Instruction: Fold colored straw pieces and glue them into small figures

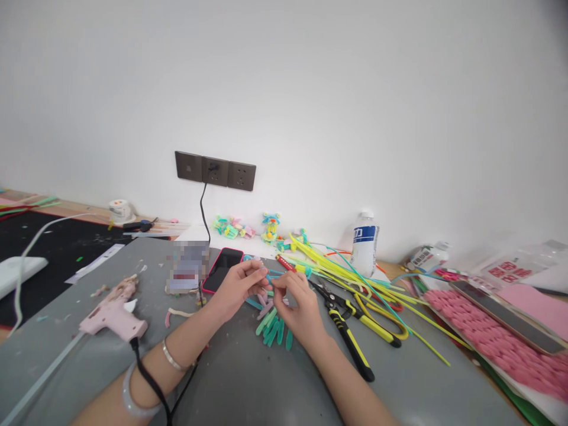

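My left hand (239, 288) and my right hand (302, 309) meet above the grey mat, fingers pinched on a short blue pipe cleaner (268, 279). Its ends are partly hidden by my fingertips. Just below my hands lie several bent pipe cleaner pieces (276, 332) in green, teal and lilac. More blue pipe cleaners show behind my fingers. A phone with a pink rim (225, 267) lies flat beyond my left hand. To the right of my right hand rest pliers (344, 322) with black and yellow handles.
A pink glue gun (113, 313) lies at left, its black cord crossing my left forearm. Long yellow and green pipe cleaners (355, 275) spread at right. A bottle (364, 242) stands by the wall near small pipe cleaner figures (270, 226). Pink braided material (492, 337) lies far right.
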Demonstrator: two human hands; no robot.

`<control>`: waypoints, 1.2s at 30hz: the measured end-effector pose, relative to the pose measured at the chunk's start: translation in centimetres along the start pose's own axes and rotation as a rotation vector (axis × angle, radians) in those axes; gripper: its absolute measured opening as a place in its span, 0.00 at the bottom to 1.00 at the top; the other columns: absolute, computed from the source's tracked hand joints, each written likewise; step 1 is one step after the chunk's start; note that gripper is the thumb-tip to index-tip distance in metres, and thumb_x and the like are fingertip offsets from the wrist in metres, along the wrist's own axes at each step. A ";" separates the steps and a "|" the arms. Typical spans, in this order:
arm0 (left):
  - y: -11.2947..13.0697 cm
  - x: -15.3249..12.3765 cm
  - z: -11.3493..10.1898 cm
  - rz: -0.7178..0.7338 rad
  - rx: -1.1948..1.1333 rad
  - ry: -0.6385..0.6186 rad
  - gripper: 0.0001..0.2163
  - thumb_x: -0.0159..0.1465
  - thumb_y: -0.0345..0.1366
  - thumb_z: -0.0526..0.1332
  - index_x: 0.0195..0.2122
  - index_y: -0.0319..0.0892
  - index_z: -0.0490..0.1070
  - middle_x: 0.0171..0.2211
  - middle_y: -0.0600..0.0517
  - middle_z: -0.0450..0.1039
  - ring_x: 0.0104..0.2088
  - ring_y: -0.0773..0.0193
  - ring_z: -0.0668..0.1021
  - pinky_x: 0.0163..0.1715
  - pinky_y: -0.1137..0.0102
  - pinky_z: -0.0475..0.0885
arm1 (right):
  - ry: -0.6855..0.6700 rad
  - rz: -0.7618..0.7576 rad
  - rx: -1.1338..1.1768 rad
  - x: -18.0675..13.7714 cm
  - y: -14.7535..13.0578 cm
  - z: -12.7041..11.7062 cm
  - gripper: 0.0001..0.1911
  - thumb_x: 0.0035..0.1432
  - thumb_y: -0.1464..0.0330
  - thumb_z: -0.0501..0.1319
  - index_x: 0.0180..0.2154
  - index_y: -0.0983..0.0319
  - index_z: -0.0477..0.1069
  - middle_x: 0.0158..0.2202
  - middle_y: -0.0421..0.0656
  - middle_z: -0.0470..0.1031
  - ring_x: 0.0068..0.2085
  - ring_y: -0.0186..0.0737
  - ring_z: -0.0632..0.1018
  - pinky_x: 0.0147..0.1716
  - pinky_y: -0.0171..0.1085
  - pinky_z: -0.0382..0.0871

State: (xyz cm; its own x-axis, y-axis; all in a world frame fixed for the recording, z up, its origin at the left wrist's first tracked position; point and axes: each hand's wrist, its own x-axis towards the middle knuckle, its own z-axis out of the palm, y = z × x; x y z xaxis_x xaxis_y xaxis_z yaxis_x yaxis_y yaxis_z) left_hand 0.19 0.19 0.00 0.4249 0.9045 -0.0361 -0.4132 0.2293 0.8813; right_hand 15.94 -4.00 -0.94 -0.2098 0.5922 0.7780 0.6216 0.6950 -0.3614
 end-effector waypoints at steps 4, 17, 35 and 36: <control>0.0 0.1 0.0 -0.012 -0.059 0.008 0.16 0.50 0.42 0.75 0.29 0.37 0.71 0.22 0.55 0.75 0.23 0.72 0.78 0.23 0.80 0.73 | -0.015 0.002 0.036 0.0 0.0 -0.2 0.08 0.61 0.77 0.56 0.38 0.60 0.67 0.29 0.40 0.71 0.30 0.38 0.73 0.38 0.40 0.63; 0.2 0.0 -0.1 -0.178 -0.142 -0.080 0.16 0.48 0.39 0.76 0.27 0.38 0.70 0.21 0.55 0.74 0.20 0.73 0.75 0.17 0.82 0.68 | 0.106 0.005 0.050 -0.1 0.6 -0.8 0.04 0.62 0.74 0.61 0.37 0.59 0.72 0.29 0.39 0.76 0.30 0.38 0.75 0.36 0.41 0.60; 0.4 -0.2 -1.0 -0.279 0.273 -0.324 0.13 0.54 0.44 0.71 0.30 0.37 0.80 0.31 0.47 0.78 0.25 0.70 0.71 0.23 0.76 0.63 | -0.226 0.435 0.638 0.5 1.9 -1.6 0.15 0.60 0.56 0.62 0.32 0.61 0.76 0.31 0.43 0.74 0.32 0.39 0.75 0.33 0.37 0.70; 0.4 -0.2 -1.0 -0.286 0.275 -0.330 0.13 0.54 0.45 0.71 0.30 0.37 0.80 0.31 0.47 0.78 0.25 0.71 0.70 0.22 0.75 0.62 | -0.259 0.477 0.702 0.5 2.0 -1.6 0.15 0.60 0.55 0.62 0.32 0.61 0.76 0.32 0.43 0.73 0.31 0.38 0.75 0.31 0.37 0.70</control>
State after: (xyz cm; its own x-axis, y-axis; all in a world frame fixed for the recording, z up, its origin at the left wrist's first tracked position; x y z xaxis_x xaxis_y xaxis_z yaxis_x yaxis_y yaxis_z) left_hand -0.83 0.42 -0.14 0.7396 0.6480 -0.1819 -0.0357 0.3077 0.9508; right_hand 18.28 -3.00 -0.43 -0.2637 0.8973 0.3540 0.0984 0.3900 -0.9155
